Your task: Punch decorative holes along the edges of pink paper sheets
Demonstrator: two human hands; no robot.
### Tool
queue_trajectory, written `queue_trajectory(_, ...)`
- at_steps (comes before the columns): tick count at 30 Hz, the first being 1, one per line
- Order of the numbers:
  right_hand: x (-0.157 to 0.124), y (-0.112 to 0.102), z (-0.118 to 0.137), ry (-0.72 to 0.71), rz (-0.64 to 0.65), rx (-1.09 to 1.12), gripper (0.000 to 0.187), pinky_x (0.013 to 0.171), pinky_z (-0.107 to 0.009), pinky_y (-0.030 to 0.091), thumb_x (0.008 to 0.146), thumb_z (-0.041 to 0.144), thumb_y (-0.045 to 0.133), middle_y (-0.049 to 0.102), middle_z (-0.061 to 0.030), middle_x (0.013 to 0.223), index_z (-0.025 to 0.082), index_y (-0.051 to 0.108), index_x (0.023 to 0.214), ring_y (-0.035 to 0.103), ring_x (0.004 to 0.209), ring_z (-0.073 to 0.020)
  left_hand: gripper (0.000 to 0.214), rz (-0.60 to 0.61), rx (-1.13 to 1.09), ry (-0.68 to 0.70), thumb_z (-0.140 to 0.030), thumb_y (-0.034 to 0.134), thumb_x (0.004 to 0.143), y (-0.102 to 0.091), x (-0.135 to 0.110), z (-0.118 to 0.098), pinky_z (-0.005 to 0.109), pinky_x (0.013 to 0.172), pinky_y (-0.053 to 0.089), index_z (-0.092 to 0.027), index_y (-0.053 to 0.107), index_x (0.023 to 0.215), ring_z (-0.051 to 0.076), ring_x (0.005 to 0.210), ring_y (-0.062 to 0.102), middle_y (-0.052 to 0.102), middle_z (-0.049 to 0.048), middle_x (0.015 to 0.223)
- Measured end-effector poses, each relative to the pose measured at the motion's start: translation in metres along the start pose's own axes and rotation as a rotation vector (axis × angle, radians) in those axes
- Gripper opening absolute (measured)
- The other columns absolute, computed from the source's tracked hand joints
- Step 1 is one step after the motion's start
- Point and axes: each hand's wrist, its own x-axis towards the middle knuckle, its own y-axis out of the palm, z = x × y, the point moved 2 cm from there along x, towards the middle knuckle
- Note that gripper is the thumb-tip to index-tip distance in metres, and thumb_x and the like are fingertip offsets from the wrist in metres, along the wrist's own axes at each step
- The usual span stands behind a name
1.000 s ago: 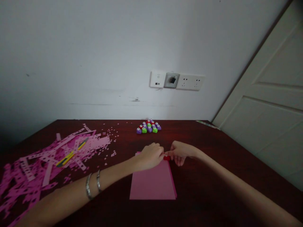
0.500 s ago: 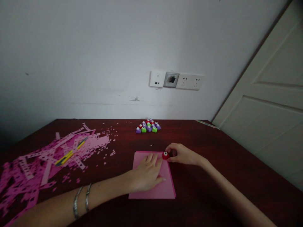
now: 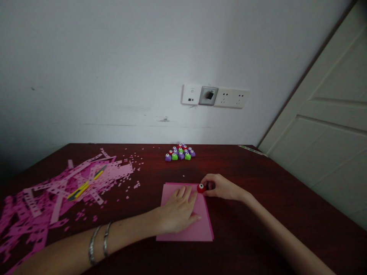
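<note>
A pink sheet of paper (image 3: 197, 228) lies on the dark red table (image 3: 258, 191) in front of me. My left hand (image 3: 177, 210) rests flat on the sheet with fingers stretched out. My right hand (image 3: 219, 187) grips a small red paper punch (image 3: 201, 188) at the sheet's far right corner. Two bracelets circle my left wrist.
A cluster of several small punches (image 3: 180, 152), purple, green and red, sits near the wall. Pink punched strips and scraps (image 3: 57, 191) with a yellow utility knife (image 3: 84, 186) cover the table's left. Wall sockets (image 3: 215, 97) hang above; a door (image 3: 329, 122) stands at right.
A second ago both hands met at the punch by the sheet's far edge. My left hand has since drawn back and laid itself flat on the paper; the right stays on the punch.
</note>
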Motion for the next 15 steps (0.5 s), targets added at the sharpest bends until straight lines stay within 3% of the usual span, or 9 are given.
queue_trajectory(15,0.0007,0.0001,-0.0027,0.007,-0.003,0.013,0.020,0.051,-0.020,0.040,0.070,0.026,0.067,0.057,-0.0001,0.070,0.015,0.064,0.087,0.050,0.058,-0.0098,0.065,0.018,-0.016,-0.012,-0.054,0.020,0.089,-0.0028,-0.0006,-0.0019,0.040,0.104,0.016,-0.010,0.024,0.138,0.029,0.132,0.019,0.028,0.0166,0.142)
